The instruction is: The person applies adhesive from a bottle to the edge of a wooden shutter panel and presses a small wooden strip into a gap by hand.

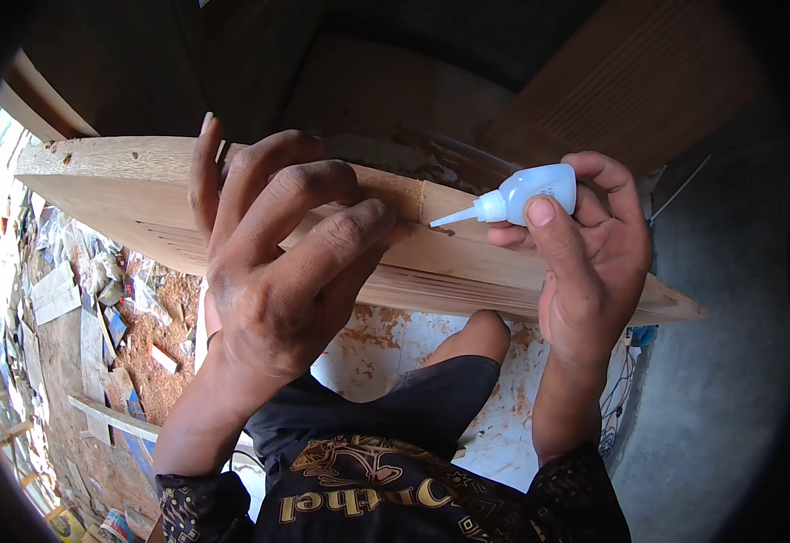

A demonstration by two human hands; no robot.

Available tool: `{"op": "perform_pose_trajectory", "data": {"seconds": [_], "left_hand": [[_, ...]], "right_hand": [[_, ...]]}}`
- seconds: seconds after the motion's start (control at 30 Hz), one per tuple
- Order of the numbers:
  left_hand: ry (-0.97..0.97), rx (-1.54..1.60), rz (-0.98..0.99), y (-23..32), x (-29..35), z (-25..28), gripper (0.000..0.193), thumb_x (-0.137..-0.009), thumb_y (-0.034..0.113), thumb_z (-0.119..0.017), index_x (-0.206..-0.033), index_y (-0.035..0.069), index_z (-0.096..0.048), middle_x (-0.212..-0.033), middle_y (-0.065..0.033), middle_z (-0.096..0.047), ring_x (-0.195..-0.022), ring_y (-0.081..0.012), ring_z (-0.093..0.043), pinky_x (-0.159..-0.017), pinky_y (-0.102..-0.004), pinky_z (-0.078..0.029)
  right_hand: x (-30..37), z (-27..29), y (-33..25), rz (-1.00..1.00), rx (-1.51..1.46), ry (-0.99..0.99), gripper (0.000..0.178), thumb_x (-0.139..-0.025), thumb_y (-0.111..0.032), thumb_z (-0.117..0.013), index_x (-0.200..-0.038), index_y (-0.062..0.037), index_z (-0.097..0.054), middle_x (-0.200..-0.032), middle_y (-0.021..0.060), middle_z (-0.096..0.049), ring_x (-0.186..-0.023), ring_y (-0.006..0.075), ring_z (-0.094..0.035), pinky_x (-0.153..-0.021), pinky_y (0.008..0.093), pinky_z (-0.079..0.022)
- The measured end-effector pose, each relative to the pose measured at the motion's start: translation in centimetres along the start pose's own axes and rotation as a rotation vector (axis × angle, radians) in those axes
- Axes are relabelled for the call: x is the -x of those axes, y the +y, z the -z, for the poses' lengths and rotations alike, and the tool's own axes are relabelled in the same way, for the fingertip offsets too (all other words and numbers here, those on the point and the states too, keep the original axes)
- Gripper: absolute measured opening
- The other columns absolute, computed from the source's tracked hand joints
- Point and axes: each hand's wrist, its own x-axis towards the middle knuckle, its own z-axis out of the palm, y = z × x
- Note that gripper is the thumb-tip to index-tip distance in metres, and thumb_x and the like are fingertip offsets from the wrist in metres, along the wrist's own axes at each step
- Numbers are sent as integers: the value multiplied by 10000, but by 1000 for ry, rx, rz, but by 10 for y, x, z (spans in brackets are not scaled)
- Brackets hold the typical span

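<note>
A long pale wooden panel (467,264) with grooved lines on its face stretches across in front of me, its narrow edge turned up. My left hand (277,244) is bent over that edge with its fingers curled against the wood; the little finger sticks up, and the thumb is mostly hidden. Between the thumb and fingers of my right hand (594,244) lies a small translucent squeeze bottle (540,192) with a thin tapered nozzle. The nozzle points left, its tip close to a seam and a dark mark on the panel's edge, just right of my left fingertips.
Behind the panel, another slatted wooden board (648,81) leans in shadow. Wood scraps, sawdust and plastic litter the floor (164,312) at the left. Cables (617,398) lie at the right beside a grey surface (712,362). My bent knee (481,335) is just under the panel.
</note>
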Motion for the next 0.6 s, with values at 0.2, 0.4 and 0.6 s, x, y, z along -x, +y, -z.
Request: {"op": "perform_pose_trajectory", "data": {"seconds": [0.2, 0.4, 0.6], "left_hand": [[25, 15, -15, -3, 2, -2, 278, -677, 184, -909, -908, 157, -757, -947, -46, -689, -1123, -332, -672, -1152, -597, -355], [28, 12, -25, -4, 2, -3, 261, -687, 185, -909, -899, 161, -758, -947, -36, -692, -1117, -328, -675, -1145, -593, -367], [30, 16, -16, -5, 2, -4, 259, -687, 187, -912, -896, 164, -760, -950, -35, -694, -1111, -320, -677, -1137, -590, -382]], "right_hand": [[-1, -2, 1, -12, 27, -5, 397, -938, -46, -690, -1257, 76, -489, -1023, 220, -709, -901, 237, -751, -737, 325, -670], [-2, -2, 1, -12, 50, -11, 426, -929, -65, -712, -1262, 81, -489, -1014, 220, -710, -874, 228, -754, -736, 313, -665], [-3, -4, 0, -28, 43, 1, 403, -930, -51, -714, -1248, 75, -500, -1000, 219, -716, -835, 215, -756, -740, 300, -652]]}}
